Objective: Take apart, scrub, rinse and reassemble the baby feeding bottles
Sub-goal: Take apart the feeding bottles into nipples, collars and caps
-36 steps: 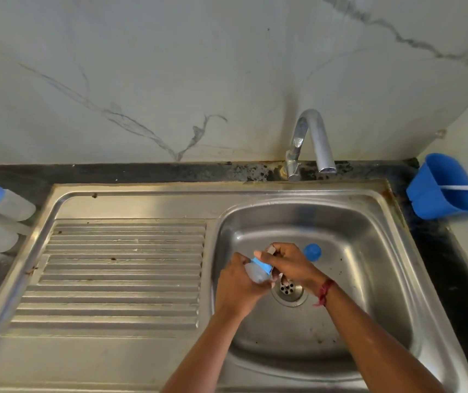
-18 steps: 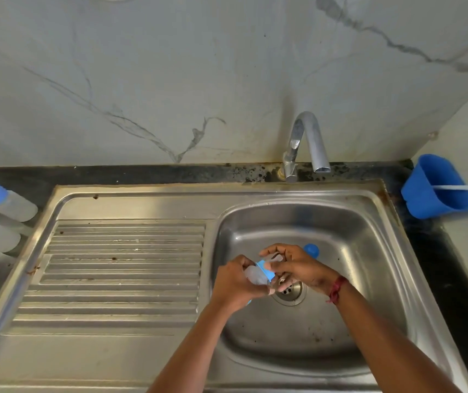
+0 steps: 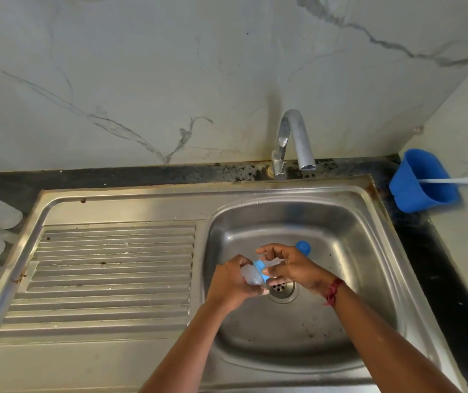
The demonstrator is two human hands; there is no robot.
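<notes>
Right hand (image 3: 292, 268) fingers risen, curled round top of bottle (image 3: 251, 275); left hand (image 3: 230, 285) grips its base.

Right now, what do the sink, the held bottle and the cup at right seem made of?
Sink: stainless steel, brushed, going by grey metallic sheen and reflections, with rusty-looking spots at the rim. Bottle: probably translucent plastic, milky body you half see through, opaque blue ring. Cup: likely matte blue plastic, uniform colour, no glare.

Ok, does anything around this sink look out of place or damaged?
A small blue cap lies loose in the basin near the drain. Dark stains and rust mark the sink rim by the tap.
</notes>
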